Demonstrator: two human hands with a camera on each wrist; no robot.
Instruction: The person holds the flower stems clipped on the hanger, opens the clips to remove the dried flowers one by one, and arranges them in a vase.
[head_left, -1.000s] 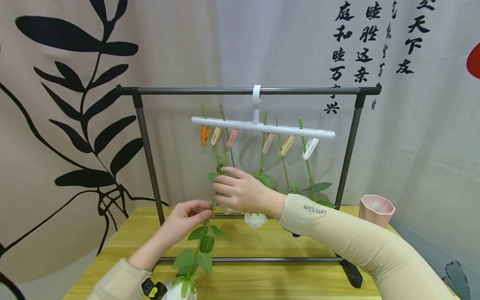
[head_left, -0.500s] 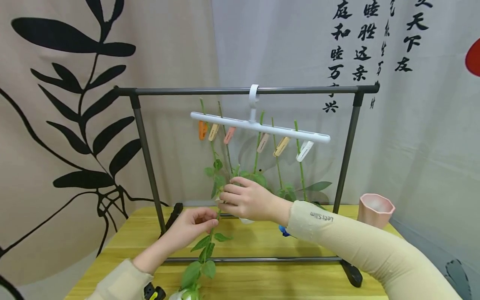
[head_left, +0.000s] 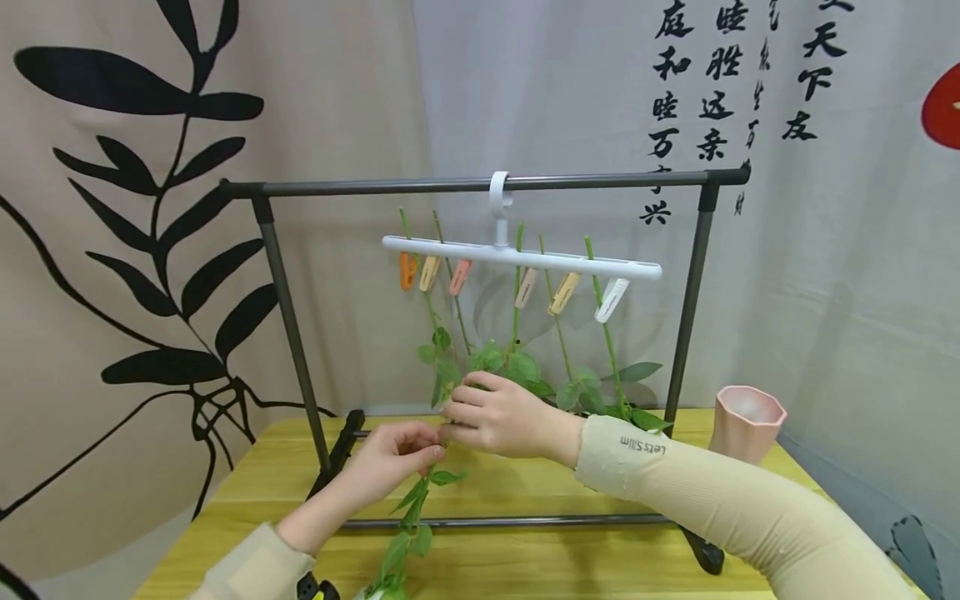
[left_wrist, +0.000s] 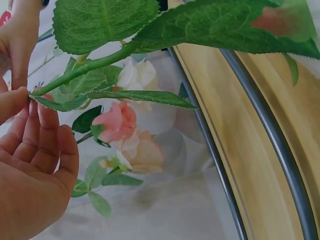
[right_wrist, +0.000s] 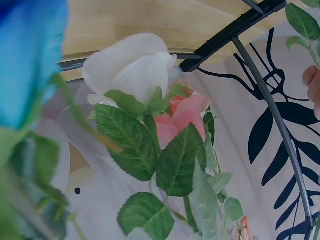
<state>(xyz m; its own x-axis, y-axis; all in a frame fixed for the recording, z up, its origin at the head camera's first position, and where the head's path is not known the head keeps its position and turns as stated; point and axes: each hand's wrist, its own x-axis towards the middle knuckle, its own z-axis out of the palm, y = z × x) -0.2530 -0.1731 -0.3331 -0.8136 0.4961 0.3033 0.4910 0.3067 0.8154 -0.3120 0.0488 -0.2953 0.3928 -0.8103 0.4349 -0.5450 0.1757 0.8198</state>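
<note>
My left hand (head_left: 386,467) pinches the stem of a leafy rose (head_left: 408,521) between thumb and fingertips; its pale bloom hangs mostly below the head view. In the left wrist view the green stem (left_wrist: 90,67) runs from that pinch toward large leaves. My right hand (head_left: 506,421) meets the left fingertips at the stem, fingers curled; its grip is largely hidden. Behind, a white clip hanger (head_left: 562,261) holds several stems upside down in coloured clips, including an orange clip (head_left: 407,271). In the wrist views a pink rose (left_wrist: 117,122), white rose (right_wrist: 137,70) and blue flower (right_wrist: 30,65) hang.
A dark metal rack (head_left: 600,181) carries the hanger and stands on the wooden table (head_left: 247,533). Its lower bar (head_left: 525,523) crosses in front, below the hands. At the back right stands a pink faceted cup (head_left: 750,425). A printed curtain (head_left: 360,108) hangs behind.
Both hands have shifted a little right; the right hand has come down to the left fingertips. The held rose has moved right and lower with them. The hanger has swayed slightly.
</note>
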